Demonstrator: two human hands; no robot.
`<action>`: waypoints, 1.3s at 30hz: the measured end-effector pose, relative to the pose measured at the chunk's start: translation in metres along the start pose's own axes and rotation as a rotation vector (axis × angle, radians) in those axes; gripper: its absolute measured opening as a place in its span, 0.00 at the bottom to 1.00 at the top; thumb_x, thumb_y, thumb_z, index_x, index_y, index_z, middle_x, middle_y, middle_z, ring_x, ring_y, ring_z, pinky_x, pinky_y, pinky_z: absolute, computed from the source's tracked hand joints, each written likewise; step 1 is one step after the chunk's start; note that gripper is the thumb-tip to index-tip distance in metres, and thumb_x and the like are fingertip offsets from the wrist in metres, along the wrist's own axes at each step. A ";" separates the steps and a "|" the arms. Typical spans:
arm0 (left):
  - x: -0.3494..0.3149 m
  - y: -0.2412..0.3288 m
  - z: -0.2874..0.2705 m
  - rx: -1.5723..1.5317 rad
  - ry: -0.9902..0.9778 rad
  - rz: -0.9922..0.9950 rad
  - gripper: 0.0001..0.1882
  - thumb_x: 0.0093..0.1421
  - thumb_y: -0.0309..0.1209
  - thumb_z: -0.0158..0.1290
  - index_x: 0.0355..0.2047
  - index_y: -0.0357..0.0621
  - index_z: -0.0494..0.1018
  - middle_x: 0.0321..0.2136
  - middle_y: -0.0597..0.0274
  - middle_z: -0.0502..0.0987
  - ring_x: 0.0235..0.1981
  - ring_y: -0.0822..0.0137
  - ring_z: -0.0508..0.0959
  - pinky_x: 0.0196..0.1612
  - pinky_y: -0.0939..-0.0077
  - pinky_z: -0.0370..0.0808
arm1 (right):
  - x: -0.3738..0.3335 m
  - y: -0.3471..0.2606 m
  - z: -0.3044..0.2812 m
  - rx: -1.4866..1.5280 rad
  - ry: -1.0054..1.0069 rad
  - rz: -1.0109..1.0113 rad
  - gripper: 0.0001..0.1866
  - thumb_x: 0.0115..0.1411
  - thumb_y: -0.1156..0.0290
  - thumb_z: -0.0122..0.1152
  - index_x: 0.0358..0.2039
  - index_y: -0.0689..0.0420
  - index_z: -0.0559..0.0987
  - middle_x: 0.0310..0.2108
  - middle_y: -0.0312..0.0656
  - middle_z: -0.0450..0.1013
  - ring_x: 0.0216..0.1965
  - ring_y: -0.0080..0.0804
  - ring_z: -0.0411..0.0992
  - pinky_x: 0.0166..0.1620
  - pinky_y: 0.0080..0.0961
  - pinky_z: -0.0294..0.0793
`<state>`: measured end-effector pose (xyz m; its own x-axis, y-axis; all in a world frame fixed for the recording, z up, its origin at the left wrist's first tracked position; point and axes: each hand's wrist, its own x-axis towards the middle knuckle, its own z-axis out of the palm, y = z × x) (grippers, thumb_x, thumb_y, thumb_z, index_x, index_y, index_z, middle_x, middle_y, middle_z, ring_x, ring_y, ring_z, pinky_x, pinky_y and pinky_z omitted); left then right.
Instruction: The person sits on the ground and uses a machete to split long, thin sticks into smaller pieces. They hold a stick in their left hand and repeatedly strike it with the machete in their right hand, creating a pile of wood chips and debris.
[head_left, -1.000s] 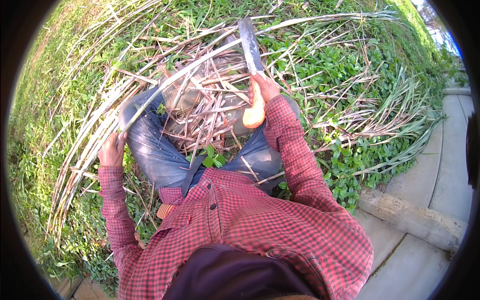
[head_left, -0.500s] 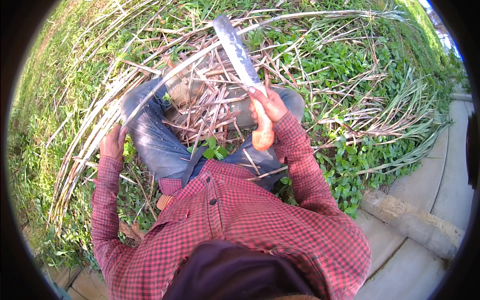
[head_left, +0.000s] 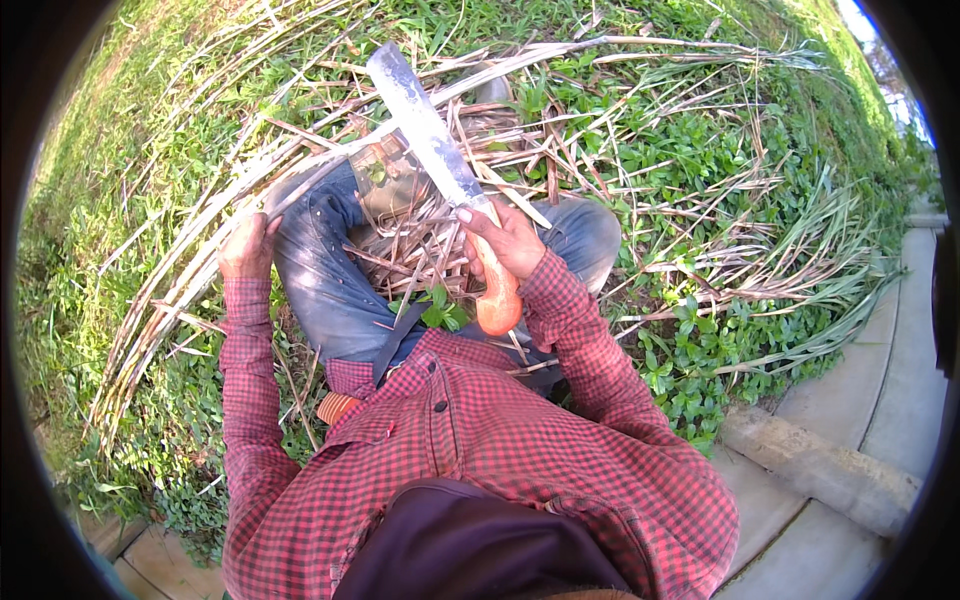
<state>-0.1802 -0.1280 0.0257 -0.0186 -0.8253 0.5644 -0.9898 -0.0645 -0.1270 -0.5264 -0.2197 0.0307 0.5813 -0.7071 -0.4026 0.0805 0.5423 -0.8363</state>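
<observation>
My right hand (head_left: 510, 240) is wrapped round the orange wooden handle of a machete (head_left: 425, 128). Its broad, worn grey blade points up and to the left, overlapping a long pale stalk (head_left: 530, 58); whether the edge touches the stalk I cannot tell. My left hand (head_left: 247, 248) grips the lower end of that stalk beside my left knee. From there the stalk runs across above my legs to the far right, ending in green leaves. Dry brown leaf strips (head_left: 425, 245) lie heaped between my legs.
More long stalks (head_left: 150, 325) lie in a bundle along my left side. Cut green and dry leaves (head_left: 800, 265) are spread over the grass at right. Beyond them come concrete slabs (head_left: 880, 340) and a thick pale post (head_left: 822, 468). My bent legs (head_left: 335, 265) frame the heap.
My right hand and the machete have moved left and toward me, the blade shifting along the stalk. My left hand has come a little inward to the right, still gripping the stalk.
</observation>
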 end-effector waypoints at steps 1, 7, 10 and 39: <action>0.000 0.000 -0.001 -0.010 0.011 0.003 0.13 0.49 0.38 0.56 0.21 0.47 0.65 0.16 0.63 0.67 0.16 0.65 0.70 0.19 0.73 0.68 | 0.002 -0.010 -0.012 0.012 0.064 -0.002 0.18 0.54 0.60 0.56 0.39 0.59 0.66 0.15 0.36 0.65 0.11 0.22 0.65 0.16 0.19 0.67; 0.009 0.010 0.003 0.043 0.053 -0.007 0.13 0.49 0.41 0.55 0.21 0.49 0.66 0.17 0.65 0.67 0.17 0.66 0.69 0.19 0.75 0.67 | 0.019 -0.044 -0.057 0.123 0.421 -0.114 0.15 0.55 0.59 0.54 0.34 0.56 0.66 0.15 0.38 0.66 0.10 0.26 0.65 0.12 0.22 0.67; 0.005 0.014 0.011 0.044 0.001 -0.030 0.11 0.52 0.41 0.53 0.26 0.49 0.68 0.20 0.65 0.69 0.16 0.64 0.70 0.18 0.75 0.67 | -0.001 -0.016 -0.018 -0.019 0.144 0.025 0.16 0.55 0.62 0.54 0.38 0.58 0.66 0.14 0.36 0.65 0.10 0.24 0.64 0.13 0.21 0.66; -0.041 -0.015 -0.011 -0.391 -0.507 -0.332 0.15 0.59 0.40 0.44 0.27 0.40 0.68 0.20 0.54 0.71 0.20 0.55 0.71 0.26 0.65 0.68 | -0.032 -0.023 -0.051 -0.019 0.174 0.160 0.14 0.55 0.57 0.54 0.32 0.54 0.67 0.15 0.35 0.65 0.11 0.22 0.65 0.14 0.17 0.66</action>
<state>-0.1665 -0.0870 0.0133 0.2661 -0.9619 0.0621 -0.9117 -0.2303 0.3402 -0.5885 -0.2326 0.0438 0.4366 -0.6817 -0.5871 -0.0172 0.6461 -0.7630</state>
